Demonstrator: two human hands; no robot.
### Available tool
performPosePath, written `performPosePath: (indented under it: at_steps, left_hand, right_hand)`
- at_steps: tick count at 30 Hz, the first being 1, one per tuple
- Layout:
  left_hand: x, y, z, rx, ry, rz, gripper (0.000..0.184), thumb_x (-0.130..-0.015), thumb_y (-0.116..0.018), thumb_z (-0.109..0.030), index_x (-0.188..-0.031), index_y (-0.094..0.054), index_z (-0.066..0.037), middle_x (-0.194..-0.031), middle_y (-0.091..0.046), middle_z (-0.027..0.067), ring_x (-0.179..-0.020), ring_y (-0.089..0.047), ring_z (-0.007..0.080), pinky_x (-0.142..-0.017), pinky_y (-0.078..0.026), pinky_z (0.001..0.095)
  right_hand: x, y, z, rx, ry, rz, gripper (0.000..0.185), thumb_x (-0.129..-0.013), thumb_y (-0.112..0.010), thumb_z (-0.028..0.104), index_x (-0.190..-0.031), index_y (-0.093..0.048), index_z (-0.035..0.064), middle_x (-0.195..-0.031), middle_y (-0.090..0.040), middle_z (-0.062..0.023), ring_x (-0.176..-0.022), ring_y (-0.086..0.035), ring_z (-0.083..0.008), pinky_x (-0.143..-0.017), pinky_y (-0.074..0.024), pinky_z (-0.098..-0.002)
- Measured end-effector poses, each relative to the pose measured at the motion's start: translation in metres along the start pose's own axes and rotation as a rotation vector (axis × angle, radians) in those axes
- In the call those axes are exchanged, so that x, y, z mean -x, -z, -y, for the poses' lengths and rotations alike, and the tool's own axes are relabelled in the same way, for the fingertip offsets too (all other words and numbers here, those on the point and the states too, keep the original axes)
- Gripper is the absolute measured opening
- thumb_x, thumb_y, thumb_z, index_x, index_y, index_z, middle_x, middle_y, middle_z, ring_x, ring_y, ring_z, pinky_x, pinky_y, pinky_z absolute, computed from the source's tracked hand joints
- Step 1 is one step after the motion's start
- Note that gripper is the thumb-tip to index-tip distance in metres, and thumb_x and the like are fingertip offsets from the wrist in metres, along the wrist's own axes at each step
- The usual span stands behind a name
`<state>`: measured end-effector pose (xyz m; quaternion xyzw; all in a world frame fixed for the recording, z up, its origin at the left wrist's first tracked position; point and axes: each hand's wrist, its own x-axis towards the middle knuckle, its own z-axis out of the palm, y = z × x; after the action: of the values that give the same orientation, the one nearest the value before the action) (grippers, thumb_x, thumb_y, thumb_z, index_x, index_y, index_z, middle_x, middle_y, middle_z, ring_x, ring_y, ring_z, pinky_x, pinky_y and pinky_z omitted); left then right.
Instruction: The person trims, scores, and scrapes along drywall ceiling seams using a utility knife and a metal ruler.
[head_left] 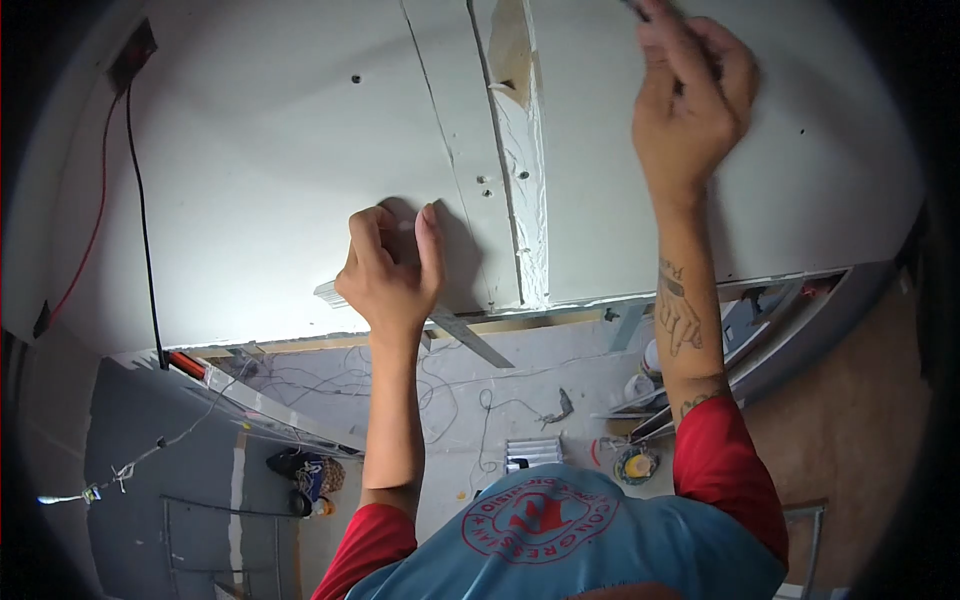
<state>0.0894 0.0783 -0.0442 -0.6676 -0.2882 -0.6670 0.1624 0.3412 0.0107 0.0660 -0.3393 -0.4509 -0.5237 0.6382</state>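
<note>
The person's right hand (697, 108), raised at the top of the view, is closed around a dark slim tool (637, 10), whose upper end runs out of frame above the white panel (270, 150). The left hand (388, 268) is lower, near the panel's edge, with its fingers curled and its thumb standing apart from them; a flat grey strip (470, 340) passes behind its wrist, slanting from the panel out over the edge, and whether the fingers grip it cannot be told. Between the 2 hands, a wide seam (530, 210) smeared with white filler runs down the panel, with a thin dark line (434, 105) to its left and 2 small holes (484, 187) between them. At the left, 1 red cable (104, 180) and 1 black cable (141, 200) hang from a dark box (132, 58). Past the edge, loose wires lie on a pale floor (400, 420), with a bucket (636, 464) near the person's blue shirt (640, 520).
</note>
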Motion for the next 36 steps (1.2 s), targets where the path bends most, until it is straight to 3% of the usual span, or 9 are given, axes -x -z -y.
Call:
performPosePath:
  at_steps: [4, 6, 8, 13, 20, 28, 32, 34, 36]
  left_hand:
    - [-0.012, 0.002, -0.004, 0.161, 0.086, 0.004, 0.022, -0.093, -0.080, -0.011, -0.096, -0.058, -0.005, -0.060, -0.058, 0.0024, -0.048, -0.050, 0.0098, -0.050, -0.039, 0.0233]
    - [-0.033, 0.003, -0.024, 0.135, -0.039, 0.024, 0.023, -0.092, -0.081, -0.009, -0.105, -0.062, -0.005, -0.068, -0.062, 0.0041, -0.051, -0.052, 0.0095, -0.051, -0.040, 0.0234]
    - [-0.055, -0.003, -0.044, 0.100, -0.106, 0.004, 0.029, -0.085, -0.086, -0.019, -0.106, -0.067, -0.013, -0.086, -0.063, 0.0009, -0.060, -0.062, 0.0197, -0.049, -0.048, 0.0332]
    - [-0.095, -0.019, -0.062, 0.037, -0.317, 0.066, 0.021, -0.088, -0.080, -0.018, -0.104, -0.068, -0.018, -0.100, -0.066, -0.0004, -0.058, -0.066, 0.0239, -0.045, -0.048, 0.0367]
    - [-0.096, -0.019, -0.065, 0.064, -0.232, 0.126, 0.005, -0.094, -0.073, -0.009, -0.099, -0.072, -0.011, -0.100, -0.069, 0.0045, -0.071, -0.072, 0.0266, -0.059, -0.055, 0.0386]
    - [-0.087, 0.000, -0.058, 0.571, -0.051, 0.083, 0.014, -0.091, -0.065, 0.015, -0.096, -0.064, 0.001, -0.092, -0.065, 0.0062, -0.062, -0.049, 0.0055, -0.057, -0.040, 0.0224]
    - [-0.059, 0.046, -0.069, 0.442, -0.077, 0.439, 0.016, -0.084, -0.072, 0.010, -0.092, -0.065, -0.002, -0.087, -0.068, 0.0078, -0.065, -0.059, 0.0167, -0.060, -0.047, 0.0304]
    - [-0.035, 0.063, -0.062, 0.398, -0.183, 0.664, 0.017, -0.086, -0.083, -0.009, -0.097, -0.071, -0.003, -0.081, -0.067, 0.0098, -0.067, -0.066, 0.0212, -0.060, -0.049, 0.0334]
    - [-0.022, 0.073, -0.058, 0.353, 0.042, 0.732, 0.022, -0.089, -0.085, -0.018, -0.097, -0.072, -0.001, -0.071, -0.066, 0.0104, -0.056, -0.062, 0.0185, -0.055, -0.046, 0.0323]
  right_hand:
    - [0.009, 0.015, -0.009, -0.005, 0.230, -0.040, 0.042, -0.086, -0.079, -0.002, -0.122, -0.082, 0.0185, -0.107, -0.063, -0.0039, -0.099, -0.062, -0.0218, -0.082, -0.0533, -0.0338]
    - [0.028, 0.030, 0.007, -0.109, 0.130, 0.068, 0.048, -0.079, -0.084, 0.003, -0.123, -0.082, 0.0233, -0.104, -0.061, -0.0032, -0.092, -0.055, -0.0204, -0.083, -0.0455, -0.0347]
    - [0.037, 0.036, 0.012, -0.135, 0.094, 0.099, 0.048, -0.079, -0.085, 0.004, -0.123, -0.082, 0.0223, -0.104, -0.060, -0.0038, -0.092, -0.055, -0.0202, -0.080, -0.0459, -0.0349]
    - [0.041, 0.051, 0.014, -0.093, 0.087, 0.179, 0.047, -0.079, -0.087, 0.006, -0.125, -0.080, 0.0146, -0.110, -0.060, -0.0064, -0.095, -0.057, -0.0221, -0.077, -0.0495, -0.0340]
    - [0.030, 0.061, 0.007, -0.049, 0.152, 0.250, 0.039, -0.084, -0.084, 0.006, -0.123, -0.077, 0.0062, -0.114, -0.061, -0.0095, -0.102, -0.060, -0.0253, -0.088, -0.0514, -0.0390]
    - [0.034, 0.051, -0.004, -0.065, 0.134, 0.309, 0.038, -0.088, -0.081, 0.010, -0.125, -0.074, 0.0094, -0.116, -0.066, -0.0096, -0.104, -0.064, -0.0277, -0.092, -0.0470, -0.0418]
    - [0.037, 0.044, -0.012, 0.005, 0.204, 0.285, 0.043, -0.084, -0.084, 0.015, -0.126, -0.075, 0.0121, -0.112, -0.068, -0.0070, -0.102, -0.064, -0.0255, -0.089, -0.0461, -0.0406]
    - [0.038, 0.047, -0.010, -0.015, 0.222, 0.278, 0.044, -0.082, -0.085, 0.016, -0.126, -0.076, 0.0140, -0.112, -0.068, -0.0059, -0.101, -0.064, -0.0246, -0.089, -0.0452, -0.0405]
    - [0.033, 0.053, -0.004, 0.031, 0.284, 0.344, 0.045, -0.080, -0.086, 0.017, -0.124, -0.078, 0.0180, -0.110, -0.069, -0.0034, -0.100, -0.064, -0.0222, -0.090, -0.0433, -0.0408]
